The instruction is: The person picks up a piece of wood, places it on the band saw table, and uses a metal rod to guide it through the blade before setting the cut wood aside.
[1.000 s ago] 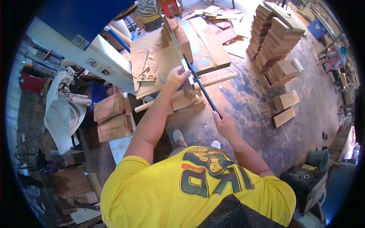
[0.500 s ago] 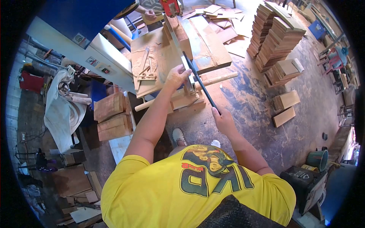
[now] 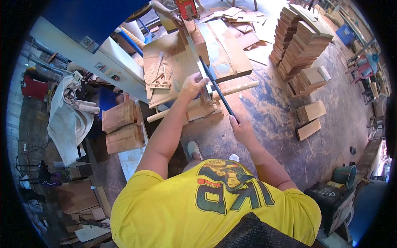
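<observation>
My right hand [image 3: 242, 129] is closed round the near end of a long dark bar [image 3: 219, 91], thumb along its top. The bar slants away from me and its far end lies beside a wooden block [image 3: 195, 36] on the saw table [image 3: 173, 58]. My left hand [image 3: 192, 87] has its fingers closed at the near end of a thin, pale-edged board [image 3: 201, 69] standing on edge along the block. Part of that grip is hidden. Beyond, another person's hand [image 3: 177, 20] is at the board's far end, by the red blade guard [image 3: 187, 9].
A try square [image 3: 159, 84] and wood pieces lie on the table's left side. A round wooden rail [image 3: 237, 87] crosses its front. Stacked boards [image 3: 304, 39] stand at right, thick wooden blocks [image 3: 120, 124] at left. Loose boards [image 3: 244, 25] lie behind.
The other person's hand has moved right, to the far end of the board by the red guard. My two hands and the dark bar have barely shifted.
</observation>
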`<state>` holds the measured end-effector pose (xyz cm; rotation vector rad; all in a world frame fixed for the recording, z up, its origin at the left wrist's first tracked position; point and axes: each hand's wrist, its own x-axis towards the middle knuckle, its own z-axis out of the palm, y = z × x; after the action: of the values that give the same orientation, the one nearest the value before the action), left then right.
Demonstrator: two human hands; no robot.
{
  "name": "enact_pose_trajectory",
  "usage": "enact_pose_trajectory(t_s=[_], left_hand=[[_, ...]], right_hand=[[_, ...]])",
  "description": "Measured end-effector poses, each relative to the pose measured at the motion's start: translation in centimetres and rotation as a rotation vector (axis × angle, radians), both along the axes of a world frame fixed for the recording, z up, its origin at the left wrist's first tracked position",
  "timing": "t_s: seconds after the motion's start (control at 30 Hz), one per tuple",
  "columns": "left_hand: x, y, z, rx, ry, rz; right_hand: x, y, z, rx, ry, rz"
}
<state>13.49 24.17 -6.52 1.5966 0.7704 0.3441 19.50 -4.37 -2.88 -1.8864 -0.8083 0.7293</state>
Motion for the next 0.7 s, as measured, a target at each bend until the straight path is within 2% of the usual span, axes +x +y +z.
enact_pose_trajectory(t_s=[0.27, 0.7], left_hand=[[-0.2, -0.1, 0.7, 0.008, -0.042, -0.075], [-0.2, -0.3, 0.9, -0.004, -0.055, -0.039]], right_hand=[[0.2, 0.5, -0.3, 0.037, -0.021, 0.008], [0.5, 1.4, -1.0, 0.046, 0.005, -0.004]])
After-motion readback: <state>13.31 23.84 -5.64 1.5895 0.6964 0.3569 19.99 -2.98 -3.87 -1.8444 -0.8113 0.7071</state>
